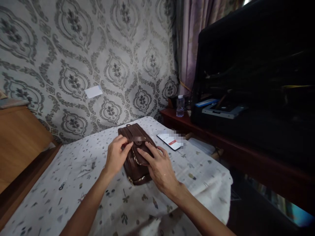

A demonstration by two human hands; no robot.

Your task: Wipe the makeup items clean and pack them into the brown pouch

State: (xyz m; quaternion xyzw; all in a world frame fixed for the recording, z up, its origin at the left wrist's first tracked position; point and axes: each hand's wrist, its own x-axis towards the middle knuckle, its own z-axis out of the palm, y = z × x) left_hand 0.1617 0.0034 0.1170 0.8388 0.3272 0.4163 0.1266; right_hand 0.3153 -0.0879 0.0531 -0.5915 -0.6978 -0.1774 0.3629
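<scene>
A brown leather bag [141,170] with gold zips lies on the patterned white cloth. Its upper strap, with a round snap, crosses the middle of the bag. My left hand [116,154] is at the bag's left side, thumb and forefinger closed near the strap's left end; what they pinch is too small to make out. My right hand [159,165] rests on the right part of the bag with its fingers spread, fingertips on the leather just below the strap.
A phone with a lit screen [169,141] lies right of the bag. A clear plastic wrapper [87,167] is at the left. Beyond the cloth stand a bottle [180,106] on a red-brown ledge [172,119] and a large black screen [258,65]. A wooden headboard [22,137] borders the left.
</scene>
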